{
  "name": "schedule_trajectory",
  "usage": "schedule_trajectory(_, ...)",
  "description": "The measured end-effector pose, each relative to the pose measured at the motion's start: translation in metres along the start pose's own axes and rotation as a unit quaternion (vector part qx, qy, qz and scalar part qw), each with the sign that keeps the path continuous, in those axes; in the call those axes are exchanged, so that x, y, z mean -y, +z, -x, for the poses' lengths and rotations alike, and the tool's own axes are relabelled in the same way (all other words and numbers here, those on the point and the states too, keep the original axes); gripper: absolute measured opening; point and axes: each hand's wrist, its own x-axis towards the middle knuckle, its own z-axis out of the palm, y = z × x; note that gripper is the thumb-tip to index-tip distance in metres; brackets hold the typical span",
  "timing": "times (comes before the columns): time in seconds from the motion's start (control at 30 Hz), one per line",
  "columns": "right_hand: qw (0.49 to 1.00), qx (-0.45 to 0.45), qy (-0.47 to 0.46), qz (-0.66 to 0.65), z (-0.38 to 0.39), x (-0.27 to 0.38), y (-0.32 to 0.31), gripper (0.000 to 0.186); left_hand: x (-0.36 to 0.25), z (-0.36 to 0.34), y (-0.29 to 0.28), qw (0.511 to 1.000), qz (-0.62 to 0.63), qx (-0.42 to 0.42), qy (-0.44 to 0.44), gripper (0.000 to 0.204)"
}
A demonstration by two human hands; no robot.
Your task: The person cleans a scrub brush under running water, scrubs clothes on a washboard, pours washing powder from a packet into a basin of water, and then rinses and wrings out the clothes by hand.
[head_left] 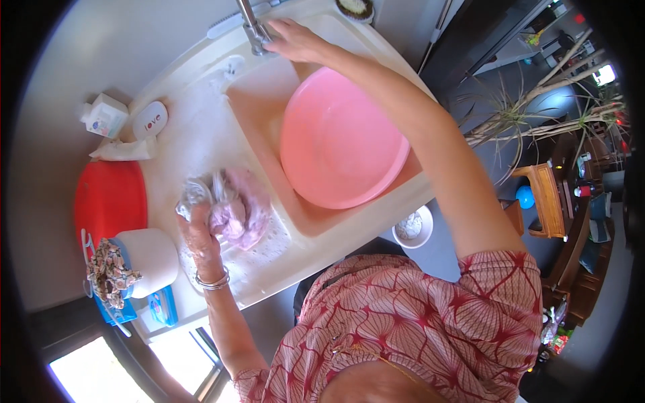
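My left hand (200, 234) is closed on a bunched wet cloth (243, 213), pale lilac with white and grey parts. The cloth lies crumpled on the sudsy ridged washboard side of the white sink (201, 94). At the back of the sink, my right hand (295, 41) reaches to the chrome faucet (256, 37), its fingers and thumb around the right side of it. Below that arm, a large pink basin (336, 148) sits tilted in the sink bowl, partly covered by my forearm. No running stream of water can be made out.
Along the left stand a white bottle (106, 115), an oval white soap box (150, 119), a red basin (111, 201), a white container (151, 262) and a blue packet (162, 306). A scrubbing brush (355, 8) lies at the back corner. A white bucket (413, 227) stands below the front edge.
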Motion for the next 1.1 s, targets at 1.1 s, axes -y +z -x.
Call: schedule_trajectory(1.1, 0.865, 0.176, 0.418, -0.214, 0.089, -0.075, -0.047, 0.024, 0.039, -0.117, 0.358, 0.815, -0.321, 0.414, 0.246, 0.012)
